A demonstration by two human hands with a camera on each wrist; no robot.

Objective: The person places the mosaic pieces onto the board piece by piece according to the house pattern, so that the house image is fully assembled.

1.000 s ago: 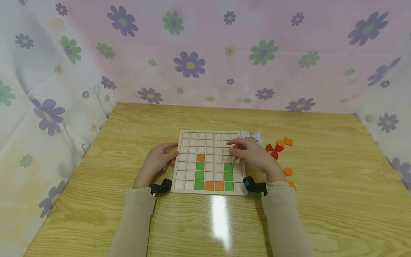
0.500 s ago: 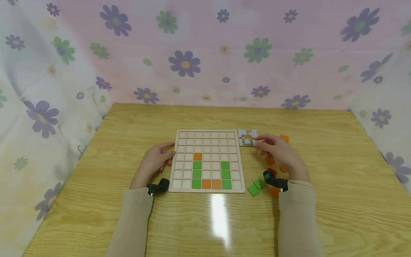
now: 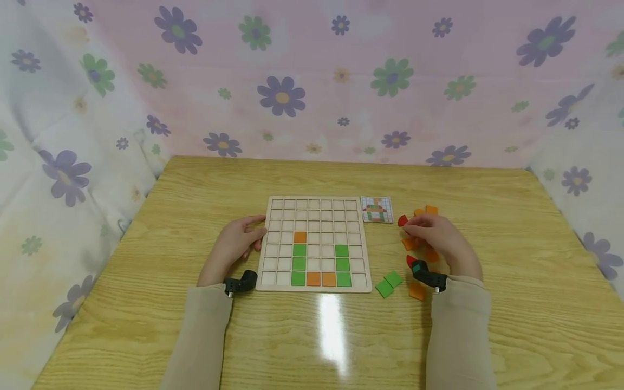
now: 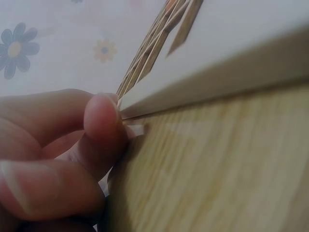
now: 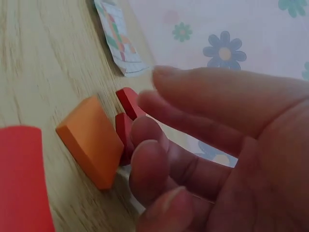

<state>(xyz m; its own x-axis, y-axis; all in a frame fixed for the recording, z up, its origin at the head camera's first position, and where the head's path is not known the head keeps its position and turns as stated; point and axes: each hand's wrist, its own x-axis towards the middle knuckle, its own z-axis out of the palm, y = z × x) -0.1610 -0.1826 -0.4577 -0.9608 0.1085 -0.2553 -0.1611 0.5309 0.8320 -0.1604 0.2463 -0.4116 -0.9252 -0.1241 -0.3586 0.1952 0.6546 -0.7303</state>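
Note:
At its left edge, my left hand (image 3: 237, 239) touches the wooden grid board (image 3: 314, 288); the left wrist view has its fingertips (image 4: 103, 113) against the board's side. Green tiles (image 3: 342, 265) and orange tiles (image 3: 313, 279) lie in several cells. Right of the board, my right hand (image 3: 441, 241) hovers among loose pieces, its fingers apart with nothing visible between them. Close to its fingertips are red rounded pieces (image 3: 402, 220) and an orange square tile (image 5: 91, 142). Part of the pile is hidden under this hand.
A small printed card (image 3: 377, 209) with a coloured grid pattern lies by the board's upper right corner. Two loose green tiles (image 3: 388, 284) and an orange tile (image 3: 416, 291) lie nearer the front. A flowered cloth (image 3: 312, 81) hangs behind the table.
My right hand has moved from over the board, past the card, to the loose pieces on the right. The left hand has stayed at the board's left edge.

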